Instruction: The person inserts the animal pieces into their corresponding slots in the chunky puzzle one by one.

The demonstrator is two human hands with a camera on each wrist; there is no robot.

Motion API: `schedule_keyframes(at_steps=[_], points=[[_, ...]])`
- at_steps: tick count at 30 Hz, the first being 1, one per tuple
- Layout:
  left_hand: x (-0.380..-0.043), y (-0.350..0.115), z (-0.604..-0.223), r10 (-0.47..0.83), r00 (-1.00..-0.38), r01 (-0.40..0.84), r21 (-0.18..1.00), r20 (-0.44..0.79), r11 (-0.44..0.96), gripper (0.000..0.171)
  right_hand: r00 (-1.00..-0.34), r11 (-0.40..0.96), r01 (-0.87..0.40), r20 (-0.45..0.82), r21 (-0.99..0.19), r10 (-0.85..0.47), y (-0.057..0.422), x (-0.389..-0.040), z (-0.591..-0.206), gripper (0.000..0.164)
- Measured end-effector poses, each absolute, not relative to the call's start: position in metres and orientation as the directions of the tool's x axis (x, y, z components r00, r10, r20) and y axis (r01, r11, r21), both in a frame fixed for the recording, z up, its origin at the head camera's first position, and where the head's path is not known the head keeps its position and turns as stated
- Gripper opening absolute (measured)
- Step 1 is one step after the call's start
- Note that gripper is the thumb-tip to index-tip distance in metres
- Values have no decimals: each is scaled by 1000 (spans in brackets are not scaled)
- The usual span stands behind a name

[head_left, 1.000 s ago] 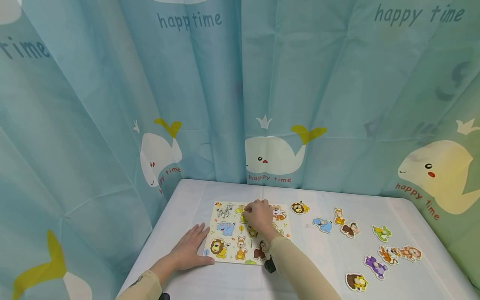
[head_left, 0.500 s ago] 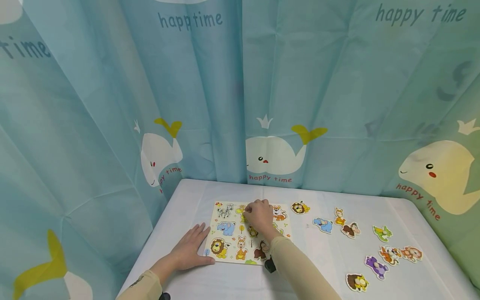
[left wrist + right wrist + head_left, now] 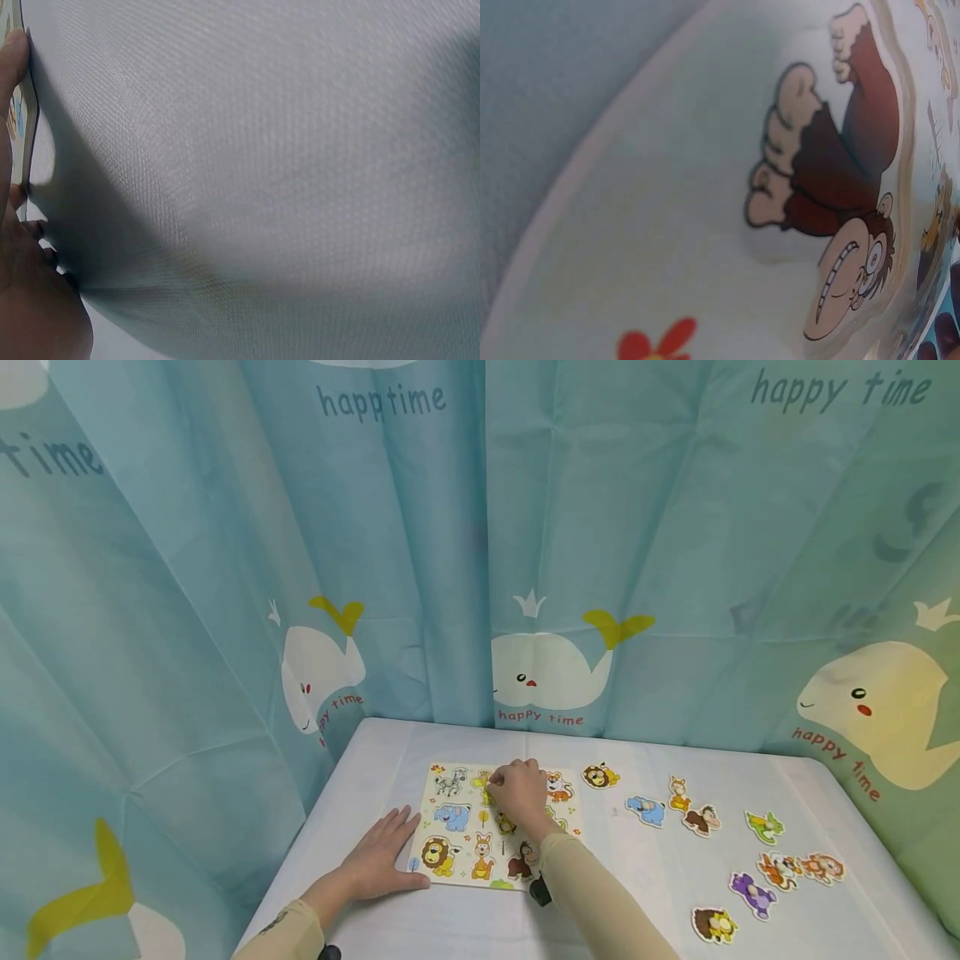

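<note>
A cream puzzle board [image 3: 465, 839] printed with animals lies on the table. My left hand [image 3: 378, 856] rests flat with fingers spread at its left edge, thumb at the near corner. In the left wrist view, fingers of my left hand [image 3: 11, 67] touch the board's edge. My right hand [image 3: 520, 793] reaches over the board, and its fingertips pinch a yellow giraffe puzzle piece [image 3: 480, 781] in the top row. The hand covers part of that row and the middle. In the right wrist view, the monkey picture [image 3: 855, 142] fills much of the near corner, with fingers at the far right.
Right of the board lie loose animal pieces: a lion [image 3: 600, 775], a blue elephant [image 3: 645, 811], a kangaroo [image 3: 678, 792], a brown monkey [image 3: 701, 820], a green crocodile [image 3: 764, 827], a purple hippo [image 3: 752, 894] and several others. A blue curtain [image 3: 450, 568] hangs behind the white table [image 3: 637, 885].
The giraffe piece shifts very slightly under the right fingertips. Both hands otherwise stay in the same place, and the loose pieces lie as before.
</note>
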State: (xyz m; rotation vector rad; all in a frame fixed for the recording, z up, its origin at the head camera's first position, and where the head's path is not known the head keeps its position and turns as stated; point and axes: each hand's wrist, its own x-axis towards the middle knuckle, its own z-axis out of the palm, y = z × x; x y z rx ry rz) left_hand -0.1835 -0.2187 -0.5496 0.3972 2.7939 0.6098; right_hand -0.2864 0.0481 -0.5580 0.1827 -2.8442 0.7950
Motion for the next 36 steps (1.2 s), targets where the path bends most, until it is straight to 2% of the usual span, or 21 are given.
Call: schedule_keyframes(at_steps=[6, 13, 25, 29, 36], points=[[-183, -218, -548, 315, -930, 207, 440, -188, 874, 112, -972, 852, -180, 223, -492, -77, 48, -287, -556, 10], [-183, -218, -545, 316, -929, 202, 450, -195, 870, 111, -962, 878, -213, 249, -428, -112, 48, -285, -550, 10], [-182, -217, -545, 315, -926, 192, 458, -210, 868, 114, -965, 887, -215, 231, -409, -127, 49, -280, -553, 11], [-182, -217, -546, 316, -926, 196, 450, -209, 871, 114, -963, 868, -240, 220, -434, -156, 54, -280, -557, 14], [-182, -218, -545, 319, -924, 200, 444, -211, 874, 113, -971, 780, -232, 185, -581, -151, 69, -282, -556, 23]])
